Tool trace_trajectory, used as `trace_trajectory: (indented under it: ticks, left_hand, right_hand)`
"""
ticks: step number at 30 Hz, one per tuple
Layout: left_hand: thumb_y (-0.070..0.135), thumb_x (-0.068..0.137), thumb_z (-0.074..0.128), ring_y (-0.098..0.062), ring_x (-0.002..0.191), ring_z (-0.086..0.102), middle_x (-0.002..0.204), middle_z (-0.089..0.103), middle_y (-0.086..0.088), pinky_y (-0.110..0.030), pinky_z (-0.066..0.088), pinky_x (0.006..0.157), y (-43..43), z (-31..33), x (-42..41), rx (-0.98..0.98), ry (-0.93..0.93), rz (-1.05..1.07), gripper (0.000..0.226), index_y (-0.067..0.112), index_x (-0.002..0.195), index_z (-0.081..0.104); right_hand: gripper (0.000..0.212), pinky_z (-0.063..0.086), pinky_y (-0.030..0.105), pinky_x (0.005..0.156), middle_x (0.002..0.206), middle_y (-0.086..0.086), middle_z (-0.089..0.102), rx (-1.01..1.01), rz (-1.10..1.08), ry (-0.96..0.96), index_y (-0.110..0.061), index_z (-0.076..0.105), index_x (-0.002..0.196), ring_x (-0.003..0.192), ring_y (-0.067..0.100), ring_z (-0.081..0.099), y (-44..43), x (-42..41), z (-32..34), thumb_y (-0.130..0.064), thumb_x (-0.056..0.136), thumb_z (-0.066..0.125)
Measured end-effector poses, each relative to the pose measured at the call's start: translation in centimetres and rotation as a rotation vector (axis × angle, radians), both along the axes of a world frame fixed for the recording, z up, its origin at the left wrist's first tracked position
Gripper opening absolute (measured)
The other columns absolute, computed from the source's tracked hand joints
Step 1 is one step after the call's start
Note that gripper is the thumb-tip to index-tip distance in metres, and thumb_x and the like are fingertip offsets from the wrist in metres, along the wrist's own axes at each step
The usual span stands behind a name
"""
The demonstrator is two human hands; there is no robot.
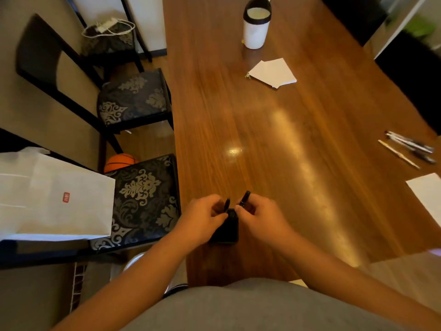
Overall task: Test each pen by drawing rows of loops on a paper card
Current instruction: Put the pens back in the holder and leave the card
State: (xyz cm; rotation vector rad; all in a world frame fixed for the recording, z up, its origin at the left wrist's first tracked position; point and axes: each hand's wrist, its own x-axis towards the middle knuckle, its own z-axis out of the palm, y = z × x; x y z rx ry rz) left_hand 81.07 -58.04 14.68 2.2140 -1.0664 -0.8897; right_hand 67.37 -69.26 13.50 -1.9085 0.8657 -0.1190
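Observation:
Over the near end of the wooden table (274, 144), my left hand (202, 218) and my right hand (260, 216) work together at a small black box (228, 229). My left hand pinches a short black piece (226, 204) beside the box's top. A black pen (244, 199) pokes up from the curled fingers of my right hand. Several pens (409, 148) lie loose at the right edge of the table. Below them a white paper card (427, 194) is cut off by the frame edge.
A white cup with a black rim (256, 25) stands at the far end, with folded white papers (273, 72) nearer. Two patterned chairs (133, 101) line the table's left side; the nearer holds a white paper bag (55, 199). An orange basketball (120, 161) lies on the floor.

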Motion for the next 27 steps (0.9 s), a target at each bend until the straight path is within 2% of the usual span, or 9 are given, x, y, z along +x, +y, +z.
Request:
trace_trajectory:
  ticks: [3,5,8,11,13,17,23,27]
  left_hand:
    - [0.022,0.088,0.068,-0.012,0.083,0.063,0.090,0.068,0.005,-0.037,0.054,0.077,-0.4,-0.2,-0.1,0.067,-0.081,-0.061,0.011,0.020,0.099,0.067]
    - [0.025,0.089,0.067,-0.014,0.087,0.063,0.094,0.068,0.003,-0.039,0.054,0.078,-0.8,-0.3,-0.1,0.098,-0.143,-0.113,0.013,0.020,0.101,0.068]
    - [0.027,0.090,0.064,-0.019,0.091,0.060,0.097,0.067,0.000,-0.041,0.052,0.079,-1.2,-0.4,-0.1,0.140,-0.212,-0.177,0.012,0.021,0.100,0.065]
    - [0.024,0.088,0.062,-0.020,0.089,0.059,0.095,0.064,0.000,-0.042,0.052,0.077,-1.3,-0.5,0.0,0.148,-0.262,-0.233,0.008,0.020,0.096,0.062]
    - [0.021,0.087,0.061,-0.021,0.087,0.059,0.092,0.062,0.000,-0.042,0.051,0.076,-1.3,-0.4,0.0,0.139,-0.289,-0.273,0.004,0.020,0.089,0.057]
    - [0.019,0.087,0.059,-0.020,0.083,0.057,0.087,0.058,0.001,-0.040,0.050,0.073,-1.3,-0.5,0.3,0.131,-0.318,-0.338,0.016,0.027,0.081,0.046]
    - [0.021,0.086,0.059,-0.020,0.081,0.057,0.081,0.054,0.003,-0.037,0.047,0.068,-1.4,-1.2,0.0,0.123,-0.309,-0.358,0.017,0.026,0.079,0.043]
    - [0.022,0.086,0.058,-0.021,0.081,0.056,0.081,0.051,0.004,-0.042,0.048,0.070,-1.4,-1.4,-0.1,0.118,-0.322,-0.361,0.018,0.025,0.078,0.043]
  right_hand:
    - [0.020,0.040,0.016,0.047,0.066,-0.007,0.060,0.039,-0.012,0.019,-0.031,0.060,0.074,0.058,-0.001,0.057,-0.1,0.4,-0.5,-0.029,0.094,0.061]
    - [0.022,0.041,0.012,0.048,0.067,-0.009,0.059,0.058,-0.011,0.014,-0.033,0.059,0.074,0.058,-0.006,0.056,-0.1,0.6,-0.6,-0.024,0.093,0.063]
    - [0.011,0.039,0.013,0.048,0.070,-0.006,0.058,0.042,0.012,0.050,-0.022,0.057,0.082,0.059,-0.002,0.055,0.1,0.9,-1.0,-0.022,0.089,0.065]
    - [0.015,0.036,0.016,0.047,0.071,-0.006,0.057,0.011,0.042,0.074,-0.021,0.053,0.082,0.061,0.003,0.054,0.4,1.0,-1.4,-0.023,0.088,0.067]
    - [0.014,0.039,0.018,0.049,0.073,-0.005,0.059,0.010,0.043,0.067,-0.020,0.055,0.082,0.064,0.006,0.056,0.5,1.1,-1.5,-0.023,0.088,0.067]
    - [0.021,0.040,0.015,0.048,0.064,-0.006,0.057,0.008,0.003,0.036,-0.020,0.055,0.074,0.057,0.001,0.054,0.8,1.0,-1.7,-0.026,0.087,0.071]
    - [0.022,0.041,0.016,0.050,0.061,-0.004,0.058,0.032,-0.073,0.011,-0.022,0.058,0.072,0.057,0.000,0.054,0.9,0.8,-2.2,-0.029,0.080,0.077]
    - [0.028,0.038,0.019,0.048,0.063,-0.003,0.059,0.014,-0.068,0.021,-0.024,0.052,0.069,0.056,0.005,0.053,0.7,0.6,-2.6,-0.032,0.079,0.078]
